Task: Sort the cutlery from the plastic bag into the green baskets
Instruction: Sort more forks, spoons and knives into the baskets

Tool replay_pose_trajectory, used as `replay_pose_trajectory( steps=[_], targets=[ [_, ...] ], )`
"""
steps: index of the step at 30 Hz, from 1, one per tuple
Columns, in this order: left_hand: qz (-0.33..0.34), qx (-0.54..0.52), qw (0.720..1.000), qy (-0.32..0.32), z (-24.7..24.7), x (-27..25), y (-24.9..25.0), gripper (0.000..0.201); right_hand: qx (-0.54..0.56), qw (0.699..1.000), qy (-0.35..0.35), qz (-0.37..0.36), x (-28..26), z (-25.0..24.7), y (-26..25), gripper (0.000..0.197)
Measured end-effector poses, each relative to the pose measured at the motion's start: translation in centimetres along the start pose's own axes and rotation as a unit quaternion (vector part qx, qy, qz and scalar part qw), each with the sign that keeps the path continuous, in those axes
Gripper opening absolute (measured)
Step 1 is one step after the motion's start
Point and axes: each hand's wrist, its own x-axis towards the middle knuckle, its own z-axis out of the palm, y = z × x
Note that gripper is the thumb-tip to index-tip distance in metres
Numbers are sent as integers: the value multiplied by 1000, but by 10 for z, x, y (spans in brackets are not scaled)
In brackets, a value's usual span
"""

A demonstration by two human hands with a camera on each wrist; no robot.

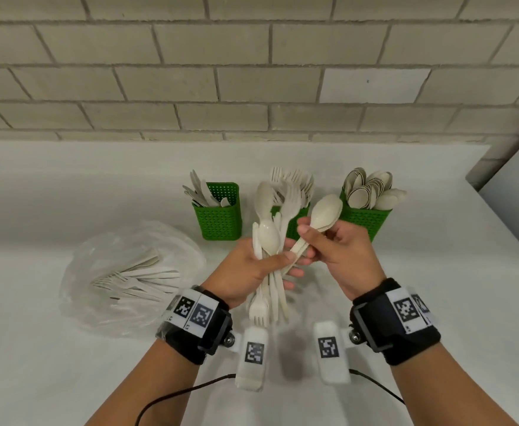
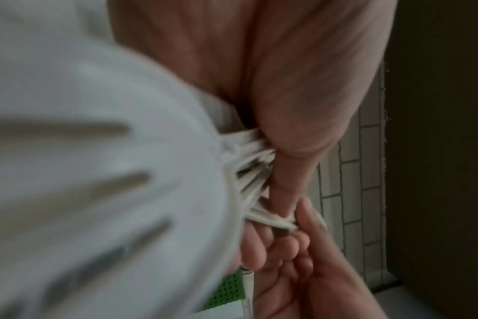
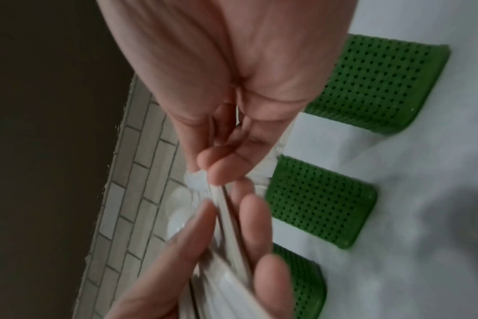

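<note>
My left hand (image 1: 261, 265) grips a mixed bundle of cream plastic cutlery (image 1: 267, 272), with spoon bowls up and fork tines hanging down. Just to its right, my right hand (image 1: 322, 241) pinches a small stack of spoons (image 1: 325, 210) by the handles, bowls pointing toward the baskets. Three green baskets stand behind: the left basket (image 1: 221, 219) holds knives, the middle basket (image 1: 295, 226) holds forks, the right basket (image 1: 362, 219) holds spoons. The clear plastic bag (image 1: 129, 278) lies at the left with more cutlery inside. The wrist views show fingers (image 3: 224, 168) curled on white handles (image 2: 259, 172).
The white tabletop (image 1: 436, 272) runs back to a grey brick wall (image 1: 252, 72). Its right edge (image 1: 504, 216) slants away near a grey panel. Black cables (image 1: 172, 398) trail from the wrist cameras along the near table surface.
</note>
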Motion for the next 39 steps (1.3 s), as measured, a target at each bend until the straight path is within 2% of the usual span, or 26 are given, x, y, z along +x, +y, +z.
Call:
replay_pose_trajectory(
  steps=[3, 7, 12, 16, 18, 21, 24, 27, 29, 32, 35, 37, 39],
  targets=[
    [0, 0, 1000, 10, 6, -1, -7, 14, -60, 998, -16, -12, 3, 3, 4, 9],
    [-8, -32, 998, 46, 7, 0, -10, 20, -122, 985, -120, -3, 5, -9, 4, 14],
    [-18, -66, 992, 103, -3, 3, -12, 16, -58, 998, 18, -1, 12, -18, -5, 30],
    [-14, -57, 995, 83, -2, 5, -10, 16, -163, 986, -23, -15, 11, -11, 3, 20],
    [-13, -49, 997, 65, 0, 6, -9, 15, -163, 986, -39, -28, 12, -2, 5, 14],
    [-12, -30, 999, 36, 1, 7, -11, 17, -167, 984, -56, -40, 12, 9, 7, 19],
    [0, 25, 999, 43, -3, 7, -16, 17, -179, 982, -36, -47, 15, 10, 5, 15],
    [27, 91, 992, 86, -12, 11, -24, 11, -92, 995, 11, -42, 16, 5, 1, 16],
    [44, 127, 986, 101, -15, 12, -27, 10, -79, 996, 16, -38, 16, 3, 6, 17],
    [62, 132, 986, 82, -12, 13, -31, 9, -131, 991, 4, -27, 14, 4, 21, 5],
    [65, 112, 991, 45, -7, 11, -33, 15, -125, 990, -61, -16, 4, 10, 27, 19],
    [49, 104, 993, 34, -3, 10, -35, 15, -122, 991, -44, -20, 3, 11, 26, 22],
    [40, 111, 992, 39, -1, 10, -38, 12, -173, 984, 1, -42, 10, 7, 28, 17]
  ],
)
